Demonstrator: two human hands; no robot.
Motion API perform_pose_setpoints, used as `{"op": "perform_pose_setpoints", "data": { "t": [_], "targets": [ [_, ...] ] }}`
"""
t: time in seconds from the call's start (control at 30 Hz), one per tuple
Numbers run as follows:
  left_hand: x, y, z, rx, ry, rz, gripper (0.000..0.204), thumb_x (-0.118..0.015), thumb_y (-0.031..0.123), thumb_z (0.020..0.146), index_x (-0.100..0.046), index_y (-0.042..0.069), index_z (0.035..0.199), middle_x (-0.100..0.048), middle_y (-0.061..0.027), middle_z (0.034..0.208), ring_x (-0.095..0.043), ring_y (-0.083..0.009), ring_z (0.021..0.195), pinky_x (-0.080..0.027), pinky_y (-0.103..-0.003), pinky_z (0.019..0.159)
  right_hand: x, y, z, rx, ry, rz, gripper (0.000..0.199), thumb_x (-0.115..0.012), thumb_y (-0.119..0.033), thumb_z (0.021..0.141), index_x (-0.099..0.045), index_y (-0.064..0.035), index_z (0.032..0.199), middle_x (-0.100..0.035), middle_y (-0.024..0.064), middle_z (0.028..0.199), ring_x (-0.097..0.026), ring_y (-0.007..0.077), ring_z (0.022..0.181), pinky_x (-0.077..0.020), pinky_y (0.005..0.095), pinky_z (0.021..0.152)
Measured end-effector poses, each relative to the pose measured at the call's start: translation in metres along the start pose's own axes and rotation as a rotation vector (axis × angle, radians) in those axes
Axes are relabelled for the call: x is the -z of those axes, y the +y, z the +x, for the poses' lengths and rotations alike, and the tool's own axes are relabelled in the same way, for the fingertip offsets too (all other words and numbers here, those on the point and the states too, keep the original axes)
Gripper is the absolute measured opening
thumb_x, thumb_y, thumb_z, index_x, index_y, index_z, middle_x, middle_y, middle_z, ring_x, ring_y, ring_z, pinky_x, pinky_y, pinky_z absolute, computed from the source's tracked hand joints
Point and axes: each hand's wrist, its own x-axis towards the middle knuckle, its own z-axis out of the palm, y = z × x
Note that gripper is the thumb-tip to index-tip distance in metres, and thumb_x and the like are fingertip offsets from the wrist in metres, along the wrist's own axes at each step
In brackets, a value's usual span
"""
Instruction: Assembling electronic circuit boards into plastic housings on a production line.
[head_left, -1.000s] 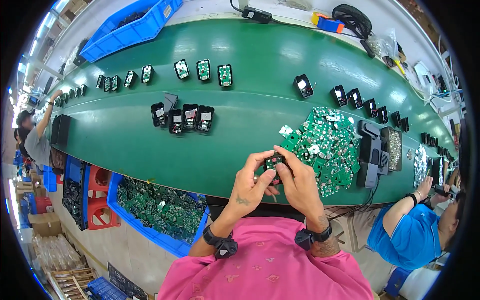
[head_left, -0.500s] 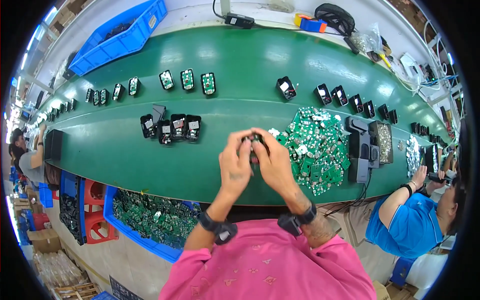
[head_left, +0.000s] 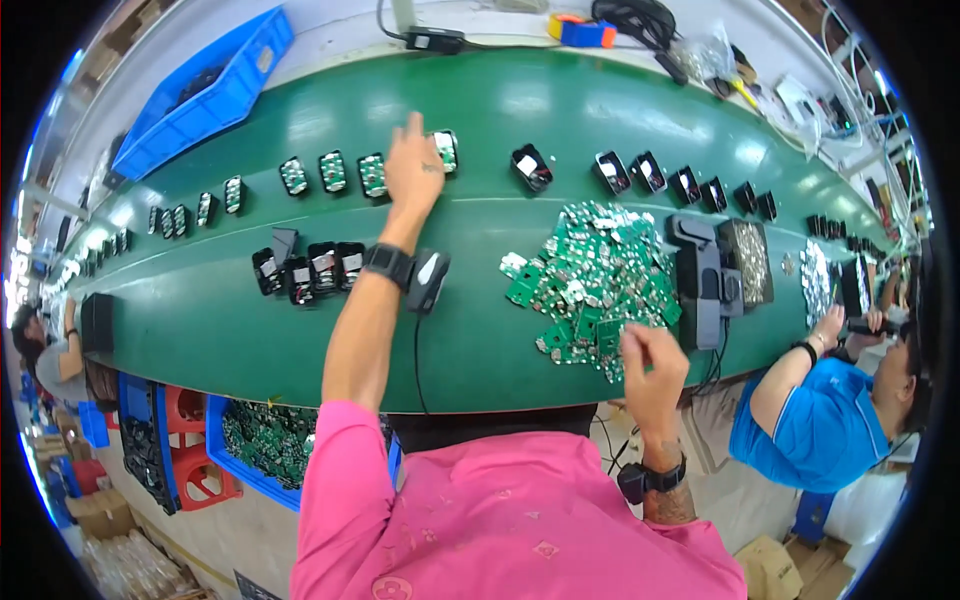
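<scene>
My left hand is stretched over the row of filled cases, fingers extended. Just right of its fingers stands a black plastic case with a green circuit board in it; whether the thumb still touches it is hidden. Another board-filled case is partly beside the hand on the left. At the near right edge of a heap of green circuit boards is my right hand, its fingers curled together. Its fingertips meet a board, but what lies between them cannot be made out.
Black cases without boards stand in a row toward the right. A cluster of black cases sits left of my left forearm. A grey device and a metal-parts tray flank the heap. A co-worker in blue sits at right.
My hands, together at the middle before, have parted: left reaches up and away, right has moved to the heap. A further board-filled case now stands at the right end of its row.
</scene>
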Motion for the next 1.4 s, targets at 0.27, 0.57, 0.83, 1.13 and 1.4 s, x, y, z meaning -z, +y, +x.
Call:
{"op": "perform_pose_setpoints", "data": {
  "t": [0.27, 0.57, 0.83, 1.13, 1.4],
  "targets": [
    [-0.004, 0.099, -0.046, -0.063, -0.382, -0.108, 0.101, -0.08, 0.044, 0.076, -0.027, 0.006, 0.153, -0.038, -0.0243, 0.149, -0.063, -0.044, 0.11, -0.053, -0.05, 0.091, 0.007, 0.044, -0.075, -0.266, -0.008, -0.032, 0.041, -0.078, -0.007, 0.081, -0.059, 0.0019, 0.117, -0.048, 0.0057, 0.085, -0.041, 0.0134, 0.06, -0.0375, 0.0268, 0.053],
    [-0.021, 0.099, -0.038, 0.079, -0.383, -0.582, 0.084, -0.079, 0.033, 0.08, -0.038, 0.008, 0.149, -0.057, -0.017, 0.129, -0.064, -0.0363, 0.11, -0.054, -0.041, 0.091, -0.004, 0.044, -0.064, -0.33, 0.067, -0.123, 0.066, -0.082, -0.017, 0.08, -0.051, 0.0033, 0.135, -0.052, 0.0064, 0.087, -0.046, 0.0127, 0.058, -0.0405, 0.0283, 0.054],
    [0.059, 0.067, -0.133, 0.584, -0.619, -1.734, 0.052, -0.063, 0.002, 0.094, -0.047, 0.004, 0.143, -0.054, -0.0076, 0.13, -0.064, -0.0227, 0.106, -0.055, -0.029, 0.081, -0.011, 0.051, -0.031, -0.416, -0.019, 0.04, 0.049, -0.079, -0.01, 0.082, -0.055, 0.0022, 0.122, -0.052, 0.0, 0.066, -0.049, 0.0069, 0.056, -0.04, 0.0229, 0.051],
    [0.104, 0.06, -0.213, 0.617, -0.696, -1.527, 0.04, -0.051, 0.032, 0.104, -0.059, 0.002, 0.13, -0.052, -0.0097, 0.138, -0.06, -0.0151, 0.091, -0.046, -0.024, 0.06, 0.004, 0.074, -0.025, -0.79, 0.034, 0.615, 0.018, -0.068, -0.011, 0.093, -0.053, -0.0034, 0.101, -0.056, -0.0031, 0.064, -0.045, 0.002, 0.046, -0.0301, 0.0201, 0.04],
    [0.122, 0.103, -0.234, 0.079, -0.854, -1.037, 0.036, -0.045, 0.033, 0.105, -0.072, 0.009, 0.11, -0.055, -0.0049, 0.114, -0.05, -0.0121, 0.087, -0.044, -0.028, 0.077, 0.032, 0.056, -0.033, -0.676, 0.106, 0.952, 0.009, -0.06, -0.011, 0.099, -0.052, -0.008, 0.098, -0.044, -0.0062, 0.059, -0.035, 0.0018, 0.042, -0.0242, 0.0206, 0.037]
  ]
}}
